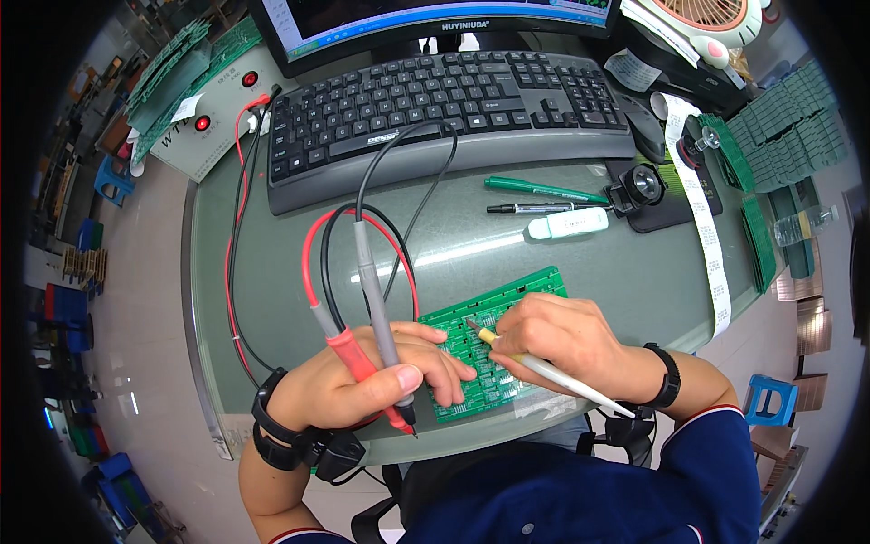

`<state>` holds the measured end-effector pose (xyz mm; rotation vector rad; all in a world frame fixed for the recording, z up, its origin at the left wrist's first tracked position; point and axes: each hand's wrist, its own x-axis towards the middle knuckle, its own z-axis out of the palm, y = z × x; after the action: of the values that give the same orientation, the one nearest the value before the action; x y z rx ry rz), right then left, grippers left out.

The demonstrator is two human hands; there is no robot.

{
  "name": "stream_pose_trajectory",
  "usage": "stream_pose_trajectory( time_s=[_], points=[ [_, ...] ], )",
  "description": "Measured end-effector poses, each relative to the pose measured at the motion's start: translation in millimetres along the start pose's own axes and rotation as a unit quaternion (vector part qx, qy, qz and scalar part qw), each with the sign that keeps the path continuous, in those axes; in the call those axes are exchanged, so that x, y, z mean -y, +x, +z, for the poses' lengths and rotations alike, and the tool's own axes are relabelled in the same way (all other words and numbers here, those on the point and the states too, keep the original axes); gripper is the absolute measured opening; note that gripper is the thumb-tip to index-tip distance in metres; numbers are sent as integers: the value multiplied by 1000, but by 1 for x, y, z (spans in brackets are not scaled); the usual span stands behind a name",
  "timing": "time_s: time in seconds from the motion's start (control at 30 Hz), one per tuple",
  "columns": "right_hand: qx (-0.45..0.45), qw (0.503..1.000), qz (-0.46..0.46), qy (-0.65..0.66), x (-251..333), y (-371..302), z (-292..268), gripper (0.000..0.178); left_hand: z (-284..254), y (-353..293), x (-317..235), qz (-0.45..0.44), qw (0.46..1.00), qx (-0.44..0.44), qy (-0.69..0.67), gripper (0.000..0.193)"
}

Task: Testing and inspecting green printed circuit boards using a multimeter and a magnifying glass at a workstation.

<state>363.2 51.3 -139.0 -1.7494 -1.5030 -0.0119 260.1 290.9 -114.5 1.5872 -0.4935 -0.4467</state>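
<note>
A green printed circuit board [494, 379] with rows of small parts lies at a slant near the table's front edge. Two test probes, one red [352, 355] and one grey [372, 281], are gripped under the thumb of my left hand [349, 388], their dark tips pointing down toward me. The fingers of that same hand rest on the board's left side. In my right hand [562, 337] is a slim white-handled tool [571, 383] with a yellow collar. Its dark tip is at the board's upper middle; whether it touches is too small to tell.
Behind the board stand a keyboard [435, 109] and monitor [453, 41]. A green marker [544, 189], black pen [544, 208], pale correction-type bottle [568, 223] and black lamp [640, 186] lie to its right. A curling paper strip [702, 227] hangs nearby. A tester box [222, 109] stands back left.
</note>
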Motion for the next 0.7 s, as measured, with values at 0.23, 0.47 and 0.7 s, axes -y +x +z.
stream_pose_trajectory(
  time_s=[0.23,0.47,0.7],
  points=[
    [-20,1000,-7,17,-1,0,3,23,1,0,0,-1,1000,-4,1,42],
    [-1,1000,12,13,1,1,0,23,1,0,0,2,1000,-8,-3,42],
    [-2,1000,10,10,1,1,1,21,2,0,-1,-32,999,-10,9,48]
  ],
)
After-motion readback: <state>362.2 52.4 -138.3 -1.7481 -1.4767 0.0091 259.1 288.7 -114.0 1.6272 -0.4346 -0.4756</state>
